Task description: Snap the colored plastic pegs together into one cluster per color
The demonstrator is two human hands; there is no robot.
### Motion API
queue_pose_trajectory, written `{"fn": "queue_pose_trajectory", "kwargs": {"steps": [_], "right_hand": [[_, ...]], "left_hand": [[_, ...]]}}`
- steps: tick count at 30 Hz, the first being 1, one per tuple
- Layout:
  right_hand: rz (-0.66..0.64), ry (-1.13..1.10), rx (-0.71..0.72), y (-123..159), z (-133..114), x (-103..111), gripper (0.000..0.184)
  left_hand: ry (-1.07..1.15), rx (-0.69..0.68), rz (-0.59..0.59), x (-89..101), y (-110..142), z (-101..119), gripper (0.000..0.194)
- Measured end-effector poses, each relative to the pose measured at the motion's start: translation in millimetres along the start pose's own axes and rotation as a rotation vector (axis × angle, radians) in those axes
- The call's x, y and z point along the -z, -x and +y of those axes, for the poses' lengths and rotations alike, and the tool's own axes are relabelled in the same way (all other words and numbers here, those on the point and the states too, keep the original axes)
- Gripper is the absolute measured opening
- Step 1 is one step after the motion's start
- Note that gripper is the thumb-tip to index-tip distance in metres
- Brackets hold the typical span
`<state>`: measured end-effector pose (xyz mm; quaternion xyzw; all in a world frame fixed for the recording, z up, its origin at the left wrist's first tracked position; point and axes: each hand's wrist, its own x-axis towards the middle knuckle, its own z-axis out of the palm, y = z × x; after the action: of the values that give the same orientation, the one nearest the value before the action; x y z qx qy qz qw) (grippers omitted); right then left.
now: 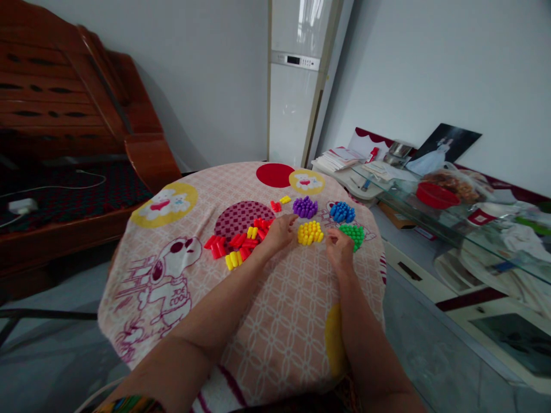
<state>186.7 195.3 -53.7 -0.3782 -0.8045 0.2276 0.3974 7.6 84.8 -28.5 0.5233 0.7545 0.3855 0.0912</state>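
Observation:
My left hand (281,230) is over the right edge of a loose spread of red plastic pieces (217,246), its fingers apart and pointing at a cluster of small yellow pieces (310,233). On the other side of that cluster, my right hand (340,248) has its fingers curled together; whatever they pinch is too small to make out. Green pieces (353,235) sit close beside the right hand. Behind are a purple cluster (305,207) and a blue cluster (342,212). Short yellow pieces (233,260) lie among the red ones.
A patterned cloth (275,321) covers the round table. To the right stands a glass-topped cabinet (430,229) with papers, a red bowl (437,195) and bags. A wooden bench (55,103) is at the left, and a tall white appliance (297,97) stands behind the table.

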Motion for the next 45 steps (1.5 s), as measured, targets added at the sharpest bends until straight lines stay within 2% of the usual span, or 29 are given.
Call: {"fn": "queue_pose_trajectory", "kwargs": {"steps": [3, 7, 9, 13, 17, 22, 26, 30, 35, 38, 45], "right_hand": [[0.019, 0.019, -0.002, 1, 3, 1, 0.03], [0.01, 0.029, 0.0, 2, 3, 2, 0.03], [0.013, 0.02, -0.01, 2, 2, 2, 0.03], [0.045, -0.014, -0.027, 3, -2, 5, 0.028], [0.067, -0.09, 0.006, 6, -12, 9, 0.027], [-0.081, -0.191, 0.095, 14, -28, 9, 0.033], [-0.126, -0.23, 0.09, 17, -33, 10, 0.032], [-0.106, -0.289, 0.034, 13, -25, 16, 0.03], [-0.058, -0.24, -0.022, 5, -6, 21, 0.028], [-0.109, -0.164, -0.004, 3, 1, 20, 0.027], [-0.175, -0.057, 0.027, 3, 0, 12, 0.023]], "left_hand": [[-0.224, 0.01, 0.117, 15.9, 2, -1, 0.049], [-0.468, 0.096, 0.016, 30.8, 5, -3, 0.022], [-0.498, 0.098, -0.009, 33.4, 5, -4, 0.018], [-0.372, 0.062, 0.044, 35.6, 3, -2, 0.015], [-0.142, -0.034, 0.065, 36.5, 1, 13, 0.011], [0.158, -0.131, 0.022, 22.8, 6, 35, 0.013], [0.217, -0.137, 0.021, 9.4, 11, 41, 0.011], [0.253, -0.146, 0.032, 8.8, 9, 39, 0.012], [0.247, -0.097, 0.129, 28.2, 4, 27, 0.016], [0.183, -0.041, 0.188, 44.8, 0, 17, 0.019], [0.042, 0.139, 0.265, 82.4, -2, -8, 0.024]]}}
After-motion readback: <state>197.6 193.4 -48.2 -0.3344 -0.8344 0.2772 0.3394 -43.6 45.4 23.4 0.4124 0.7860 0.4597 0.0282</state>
